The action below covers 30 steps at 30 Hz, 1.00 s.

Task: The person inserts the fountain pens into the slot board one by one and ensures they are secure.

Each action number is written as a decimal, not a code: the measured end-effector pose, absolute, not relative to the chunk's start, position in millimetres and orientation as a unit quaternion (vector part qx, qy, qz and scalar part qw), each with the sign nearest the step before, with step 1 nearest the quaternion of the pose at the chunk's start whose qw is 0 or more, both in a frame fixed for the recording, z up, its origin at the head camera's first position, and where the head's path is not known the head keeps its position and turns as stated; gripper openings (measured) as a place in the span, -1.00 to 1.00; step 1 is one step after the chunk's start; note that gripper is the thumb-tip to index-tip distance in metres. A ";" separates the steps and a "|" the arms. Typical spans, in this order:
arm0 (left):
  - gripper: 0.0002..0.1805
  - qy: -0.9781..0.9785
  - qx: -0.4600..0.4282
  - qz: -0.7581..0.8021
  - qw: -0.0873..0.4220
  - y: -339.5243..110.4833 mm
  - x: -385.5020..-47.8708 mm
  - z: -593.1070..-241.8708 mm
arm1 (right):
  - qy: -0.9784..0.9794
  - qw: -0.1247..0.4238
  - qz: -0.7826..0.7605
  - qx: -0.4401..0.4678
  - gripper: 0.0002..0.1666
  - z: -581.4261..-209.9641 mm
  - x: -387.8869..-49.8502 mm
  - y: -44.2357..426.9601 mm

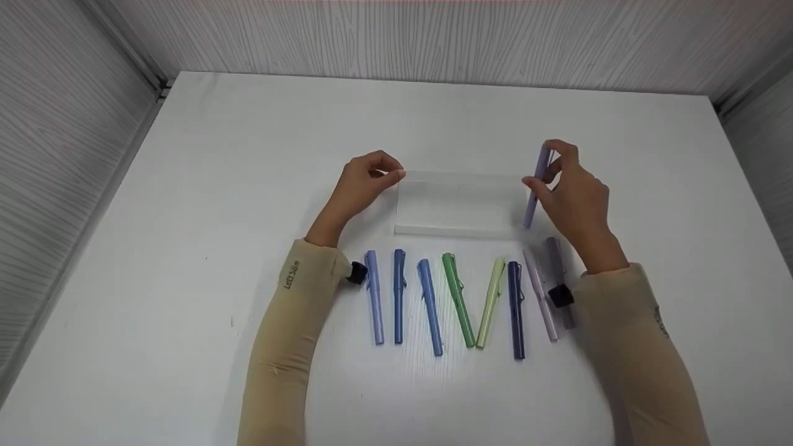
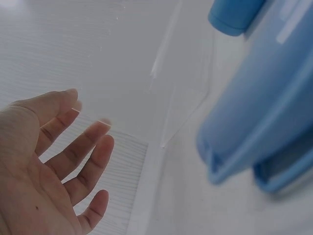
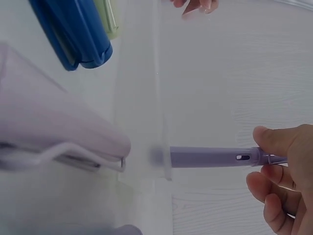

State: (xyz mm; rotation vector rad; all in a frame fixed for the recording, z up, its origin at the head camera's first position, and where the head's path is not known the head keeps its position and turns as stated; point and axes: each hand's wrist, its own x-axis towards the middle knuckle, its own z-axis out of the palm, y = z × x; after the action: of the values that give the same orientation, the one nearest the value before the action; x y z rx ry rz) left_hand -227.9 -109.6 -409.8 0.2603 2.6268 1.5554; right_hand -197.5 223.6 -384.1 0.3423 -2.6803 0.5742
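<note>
A clear plastic case [image 1: 461, 204] lies on the white table. My left hand [image 1: 365, 183] pinches its far left corner between thumb and fingers; the left wrist view shows the fingertips at the clear edge [image 2: 105, 122]. At the case's right end, my right hand [image 1: 579, 198] holds a light purple pen [image 1: 531, 210] near its capped upper end. The pen slants, its lower end toward the near right corner of the case. In the right wrist view that end of the purple pen [image 3: 205, 157] meets the case's translucent wall [image 3: 142, 98]; whether it touches the bottom cannot be seen.
Several pens lie in a row nearer me: periwinkle [image 1: 375, 303], blue [image 1: 399, 297], lighter blue [image 1: 432, 313], green [image 1: 458, 303], yellow-green [image 1: 490, 303], navy [image 1: 516, 316], pale pink [image 1: 541, 297] and greyish purple [image 1: 553, 254], the last partly behind the right wrist camera [image 1: 561, 296].
</note>
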 end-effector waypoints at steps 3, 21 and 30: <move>-0.76 0.857 0.086 0.506 0.037 -110.0 -228.3 -409.3 | -0.955 0.187 0.195 0.122 -0.31 -383.9 -197.1 221.9; -0.75 0.859 0.081 0.504 0.035 -114.9 -226.3 -408.5 | -0.967 0.149 0.172 0.111 -0.26 -386.6 -195.5 215.4; -0.75 0.858 0.082 0.507 0.029 -114.0 -228.1 -412.7 | -0.968 0.141 0.166 0.122 -0.20 -385.3 -194.6 218.1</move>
State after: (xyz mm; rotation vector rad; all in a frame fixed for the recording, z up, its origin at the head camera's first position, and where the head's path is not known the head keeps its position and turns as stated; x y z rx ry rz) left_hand -228.1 -114.0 -412.7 0.2528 2.6461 1.5645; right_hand -194.6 218.1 -385.3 0.3524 -2.7960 0.4788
